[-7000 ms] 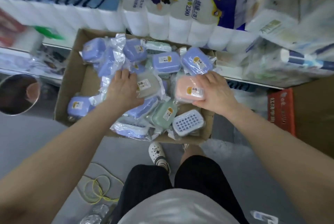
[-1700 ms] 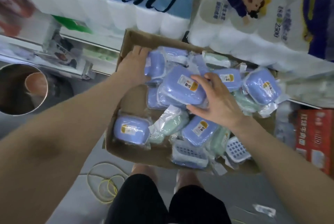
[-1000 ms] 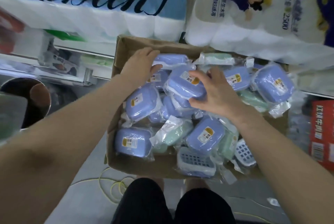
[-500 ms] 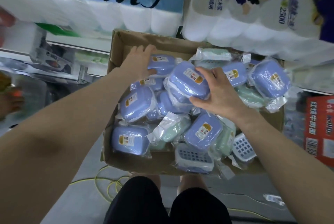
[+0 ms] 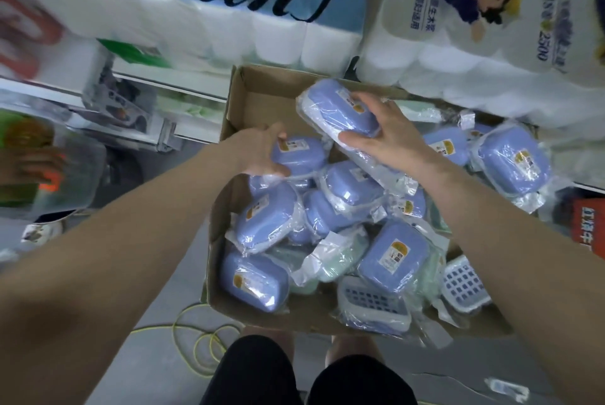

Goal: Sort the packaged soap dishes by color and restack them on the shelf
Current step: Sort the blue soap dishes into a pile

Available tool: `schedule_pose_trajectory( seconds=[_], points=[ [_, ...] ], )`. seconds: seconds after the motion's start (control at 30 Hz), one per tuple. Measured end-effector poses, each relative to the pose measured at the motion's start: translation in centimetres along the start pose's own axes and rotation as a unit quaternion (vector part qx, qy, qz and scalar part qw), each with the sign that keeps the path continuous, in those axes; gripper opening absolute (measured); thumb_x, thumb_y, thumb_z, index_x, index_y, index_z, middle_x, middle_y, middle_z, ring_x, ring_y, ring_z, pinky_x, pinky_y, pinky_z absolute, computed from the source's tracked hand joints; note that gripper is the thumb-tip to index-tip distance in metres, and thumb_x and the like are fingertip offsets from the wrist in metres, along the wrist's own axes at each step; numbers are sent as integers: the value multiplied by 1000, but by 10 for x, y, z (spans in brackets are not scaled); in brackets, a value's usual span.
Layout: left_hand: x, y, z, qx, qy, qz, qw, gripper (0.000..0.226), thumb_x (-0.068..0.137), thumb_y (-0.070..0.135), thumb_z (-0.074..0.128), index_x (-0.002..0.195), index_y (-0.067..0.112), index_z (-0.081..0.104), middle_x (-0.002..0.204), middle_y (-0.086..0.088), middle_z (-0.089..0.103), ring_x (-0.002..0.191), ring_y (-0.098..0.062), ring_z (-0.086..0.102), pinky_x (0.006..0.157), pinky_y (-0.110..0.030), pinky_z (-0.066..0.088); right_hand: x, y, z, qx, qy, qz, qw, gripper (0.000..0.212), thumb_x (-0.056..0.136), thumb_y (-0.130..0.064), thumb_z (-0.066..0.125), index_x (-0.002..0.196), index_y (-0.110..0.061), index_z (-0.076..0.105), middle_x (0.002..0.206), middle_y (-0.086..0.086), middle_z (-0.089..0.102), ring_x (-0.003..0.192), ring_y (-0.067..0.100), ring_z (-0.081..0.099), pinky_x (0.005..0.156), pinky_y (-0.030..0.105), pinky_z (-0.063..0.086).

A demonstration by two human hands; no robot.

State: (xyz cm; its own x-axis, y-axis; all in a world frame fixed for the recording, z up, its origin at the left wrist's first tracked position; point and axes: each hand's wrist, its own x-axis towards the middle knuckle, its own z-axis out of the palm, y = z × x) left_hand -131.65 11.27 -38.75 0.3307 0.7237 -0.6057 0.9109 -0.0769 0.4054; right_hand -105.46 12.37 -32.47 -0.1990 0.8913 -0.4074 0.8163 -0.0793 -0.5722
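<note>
shop aisle, shelved toilet-paper packs point(image 5: 209, 28), boxed wrapped stock point(image 5: 235, 116)

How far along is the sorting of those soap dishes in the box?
Early to midway, it seems. Done: several blue dishes lie grouped at the left of the cardboard box. In hand: the right hand holds one blue dish lifted above the pile, and the left hand grips another blue dish. Left: green dishes still lie mixed among blue ones, and nothing visibly stands restacked on the shelf.

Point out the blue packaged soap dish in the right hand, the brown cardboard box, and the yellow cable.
Blue packaged soap dish point(image 5: 340, 110), head view: lid top.
Brown cardboard box point(image 5: 262, 100), head view: inner back wall.
Yellow cable point(image 5: 183, 336), head view: coiled loop.
</note>
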Motion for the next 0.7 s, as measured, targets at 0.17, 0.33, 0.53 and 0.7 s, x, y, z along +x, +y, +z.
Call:
schedule_pose_trajectory(
  seconds=[0.17, 0.33, 0.53, 0.7],
  points=[
    [13, -17, 7, -8, 210, 16, 977, 70, 77, 30, 78, 133, 6, 42, 122, -22, 48, 113, -41, 50, 95, -44, 42, 6, 6, 11, 38, 16, 19, 999, 66, 81, -50, 72, 138, -44, 40, 126, 1, 44, 102, 14, 52, 87, 24, 35],
    [31, -15, 20, 120, 225, -38, 966, 63, 85, 14, 65, 139, 21, 33, 153, -15, 19, 144, -33, 14, 110, -39, 31, 0, 11, 12, 31, 19, 26, 999, 61, 80, -48, 72, 133, -46, 43, 119, 0, 44, 102, 14, 50, 89, 27, 38],
    [-4, -12, 36, 103, 276, 26, 955, 54, 80, 9, 68, 130, 10, 49, 133, -17, 45, 114, -37, 47, 92, -44, 45, -9, 7, 10, -82, -14, -9, 997, 71, 77, -45, 76, 139, -38, 42, 119, 5, 45, 112, 25, 48, 92, 28, 37],
    [-34, -22, 56, 94, 205, 62, 972, 37, 78, 20, 74, 112, 9, 64, 110, -15, 60, 94, -39, 58, 75, -44, 54, 17, -12, 28, -99, 24, -114, 988, 71, 72, -37, 72, 138, -29, 46, 126, 7, 48, 118, 28, 48, 102, 36, 40]
  ],
)
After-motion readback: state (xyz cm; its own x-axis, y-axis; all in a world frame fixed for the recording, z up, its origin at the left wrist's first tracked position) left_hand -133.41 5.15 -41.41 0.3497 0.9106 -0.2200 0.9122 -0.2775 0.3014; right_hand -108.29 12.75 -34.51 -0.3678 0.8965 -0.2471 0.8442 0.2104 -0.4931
